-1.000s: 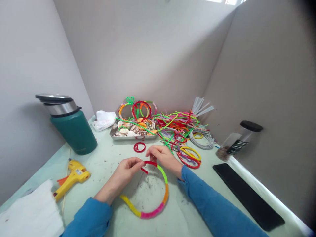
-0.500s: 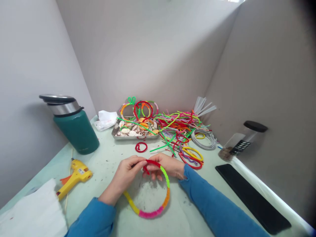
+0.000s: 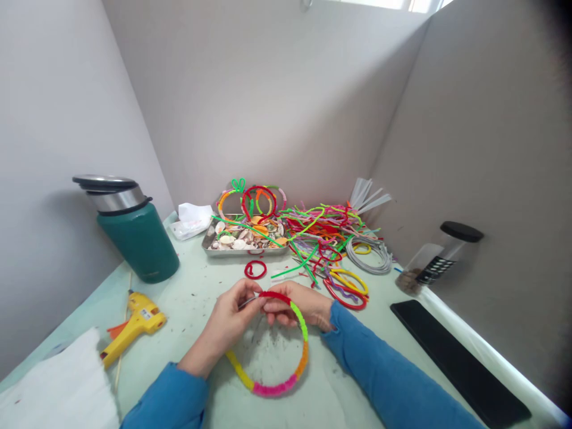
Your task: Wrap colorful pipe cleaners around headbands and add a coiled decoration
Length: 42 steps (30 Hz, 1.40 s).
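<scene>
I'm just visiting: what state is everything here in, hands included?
Hoop: held, multicoloured; whether its ends meet is hidden.
Left hand: pinching the hoop.
Right hand: curled at the hoop's red section, grip partly hidden.
Glue gun: lying on its side.
Green bottle: standing, tightness of its top unclear.
Metal tray: filled with shells.
Pipe cleaners: loose, tangled pile.
Grey cord: coiled.
Clear jar: capped, partly filled.
</scene>
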Tool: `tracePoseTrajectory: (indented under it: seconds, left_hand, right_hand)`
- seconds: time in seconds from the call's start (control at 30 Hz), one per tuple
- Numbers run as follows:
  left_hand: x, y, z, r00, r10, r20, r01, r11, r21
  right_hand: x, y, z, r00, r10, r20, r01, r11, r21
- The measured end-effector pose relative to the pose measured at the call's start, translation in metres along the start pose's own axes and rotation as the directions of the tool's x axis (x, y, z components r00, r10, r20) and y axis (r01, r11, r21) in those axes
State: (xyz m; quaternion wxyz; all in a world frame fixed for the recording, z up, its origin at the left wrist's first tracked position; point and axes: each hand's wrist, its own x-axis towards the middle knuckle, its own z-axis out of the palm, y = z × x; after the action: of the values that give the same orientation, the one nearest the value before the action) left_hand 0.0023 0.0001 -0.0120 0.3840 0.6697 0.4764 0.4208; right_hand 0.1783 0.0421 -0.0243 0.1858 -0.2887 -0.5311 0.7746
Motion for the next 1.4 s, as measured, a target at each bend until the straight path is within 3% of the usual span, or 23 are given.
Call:
tracePoseTrajectory:
  seconds: [0.2, 0.67, 0.97, 1.17, 1.4]
  left_hand:
    - [-0.001, 0.001, 0.0, 0.998, -0.002, 0.063, 0.005, 0.998, -0.057]
    - [-0.002, 0.004, 0.001, 0.997, -0.03, 0.068, 0.029, 1.0, 0.007]
    - [-0.003, 0.005, 0.001, 0.996, -0.023, 0.088, 0.023, 1.0, 0.001]
    - [-0.004, 0.007, 0.001, 0.991, -0.043, 0.125, 0.047, 0.998, -0.029]
    - [-0.004, 0.008, 0.001, 0.985, -0.093, 0.142, 0.105, 0.992, -0.077]
  right_hand:
    - [-0.001, -0.002, -0.003, 0.973, -0.08, -0.214, 0.059, 0.993, -0.103]
    - [-0.004, -0.004, -0.004, 0.992, -0.037, -0.12, 0.018, 0.988, -0.154]
    - [-0.005, -0.005, -0.006, 0.991, -0.078, -0.112, 0.048, 0.966, -0.253]
    - [-0.007, -0.008, -0.012, 0.968, -0.2, -0.154, 0.121, 0.903, -0.412]
    - [-0.005, -0.011, -0.006, 0.932, -0.289, -0.22, 0.171, 0.883, -0.436]
